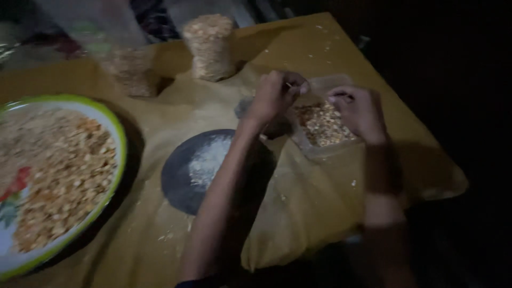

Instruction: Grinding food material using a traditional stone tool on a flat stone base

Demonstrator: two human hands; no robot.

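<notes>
A small clear plastic bag (322, 127) part-filled with a yellowish crumbly snack mix lies on the brown cloth. My left hand (274, 96) pinches the bag's open top at its left corner. At the right corner of that opening, my right hand (358, 111) grips the plastic. Both hands hold the bag's mouth between them. The picture is dim and a little blurred.
A large green-rimmed tray (121, 140) heaped with the same mix sits at the left. A dark round plate (181, 173) with white powder lies in the middle. Two filled clear bags (209, 47) (130, 69) stand at the back. The cloth's right edge (453, 176) drops into darkness.
</notes>
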